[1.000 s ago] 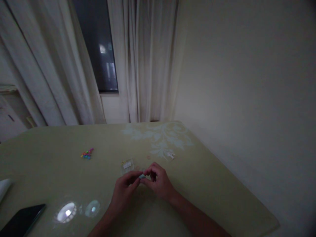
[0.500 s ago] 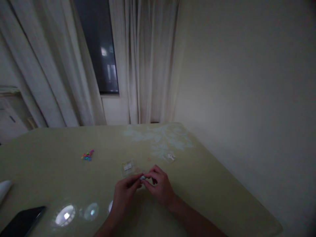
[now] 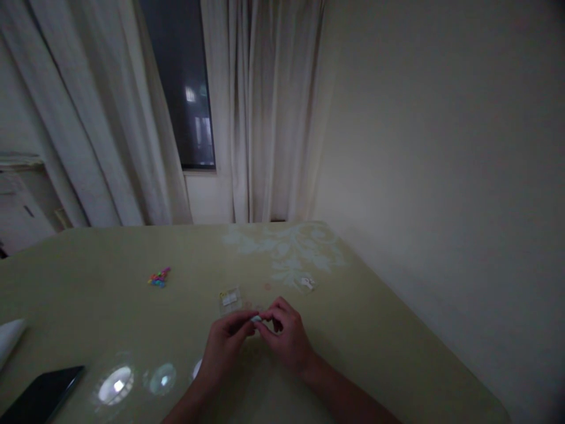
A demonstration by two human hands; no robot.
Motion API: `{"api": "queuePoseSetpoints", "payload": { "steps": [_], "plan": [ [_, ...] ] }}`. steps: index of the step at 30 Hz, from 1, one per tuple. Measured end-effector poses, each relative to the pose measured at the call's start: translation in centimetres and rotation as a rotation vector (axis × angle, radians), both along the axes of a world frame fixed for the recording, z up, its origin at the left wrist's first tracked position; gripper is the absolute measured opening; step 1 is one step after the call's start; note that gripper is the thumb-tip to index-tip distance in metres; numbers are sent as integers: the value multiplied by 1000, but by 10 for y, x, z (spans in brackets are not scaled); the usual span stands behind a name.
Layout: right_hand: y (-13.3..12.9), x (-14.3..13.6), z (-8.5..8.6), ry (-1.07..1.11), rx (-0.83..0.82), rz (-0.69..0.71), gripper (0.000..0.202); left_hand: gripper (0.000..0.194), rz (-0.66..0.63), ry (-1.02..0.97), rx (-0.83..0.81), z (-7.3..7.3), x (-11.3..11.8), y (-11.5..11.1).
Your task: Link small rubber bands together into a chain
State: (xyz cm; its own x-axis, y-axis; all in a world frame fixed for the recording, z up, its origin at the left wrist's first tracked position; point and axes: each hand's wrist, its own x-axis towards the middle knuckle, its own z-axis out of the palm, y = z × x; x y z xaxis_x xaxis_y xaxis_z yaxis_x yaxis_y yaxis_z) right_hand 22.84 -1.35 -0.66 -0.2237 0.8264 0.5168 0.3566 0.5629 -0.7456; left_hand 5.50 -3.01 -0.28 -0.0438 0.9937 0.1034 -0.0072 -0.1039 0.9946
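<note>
The right side is filled by a pale wall, and the near space by a broad greenish table. At the far left, tall curtains are hung, parted enough for a dark window to be left showing. A cabinet is seen beyond the table's left end. At the near left, a black flat device is laid, with a white object, cut off by the edge, beyond it; both are probably set aside so that elbow room is left.

Between them and the wall, the left hand and the right hand are brought together above the table. The left thumb and fingers are clamped on a small pale piece; its right end seems pinched by the right thumb and forefinger, presumably because so little a thing is best steadied from both sides.

Just beyond the left hand, a see-through packet is placed, likely for easy reach. Farther left, bright little pieces are heaped, perhaps so that none are scattered. White bits are laid farther right. Smallest, a faint pinkish speck is seen beyond the fingers; what it is cannot be told.
</note>
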Motion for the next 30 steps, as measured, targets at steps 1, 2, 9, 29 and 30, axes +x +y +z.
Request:
{"api": "queuePoseSetpoints", "payload": {
  "steps": [1,2,9,29,30],
  "plan": [
    [0,0,0,0,-7,0,6,33,-5,0,2,0,0,0],
    [-1,0,1,3,-12,-1,6,33,-9,-1,6,0,-1,0],
    [1,0,2,24,-30,-9,8,36,-42,-16,15,-2,-1,1],
    [6,1,1,59,-47,-8,7,39,-99,-59,17,-3,2,-1],
    [6,1,1,60,-50,-4,7,39,-99,-58,14,-3,2,0]
  ]
}}
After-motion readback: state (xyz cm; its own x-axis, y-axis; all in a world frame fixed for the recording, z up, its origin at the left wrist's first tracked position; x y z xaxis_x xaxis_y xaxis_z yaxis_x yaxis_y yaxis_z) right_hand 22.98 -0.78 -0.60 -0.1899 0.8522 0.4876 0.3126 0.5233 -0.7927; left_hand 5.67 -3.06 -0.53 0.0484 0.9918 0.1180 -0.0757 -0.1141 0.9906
